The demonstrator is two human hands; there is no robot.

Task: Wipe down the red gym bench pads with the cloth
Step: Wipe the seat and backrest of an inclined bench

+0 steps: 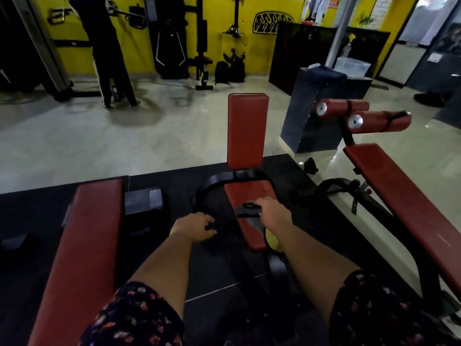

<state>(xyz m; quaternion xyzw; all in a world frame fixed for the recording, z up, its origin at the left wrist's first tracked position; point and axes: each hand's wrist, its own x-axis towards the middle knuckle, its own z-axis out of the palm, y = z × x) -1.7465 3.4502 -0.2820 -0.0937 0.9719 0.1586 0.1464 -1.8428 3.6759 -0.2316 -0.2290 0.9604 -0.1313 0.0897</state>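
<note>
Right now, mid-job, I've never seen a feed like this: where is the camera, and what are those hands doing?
This is one picture from a camera worn on a person's head, looking forward and down; there is no robot. The bare arms are that person's own. The right hand holds a grey cloth against the middle red seat pad; its back pad stands upright behind. The left hand hangs over the dark floor mat, fingers curled; whether it holds anything is unclear. A flat red bench lies left, a slanted red bench with roller pads right.
</note>
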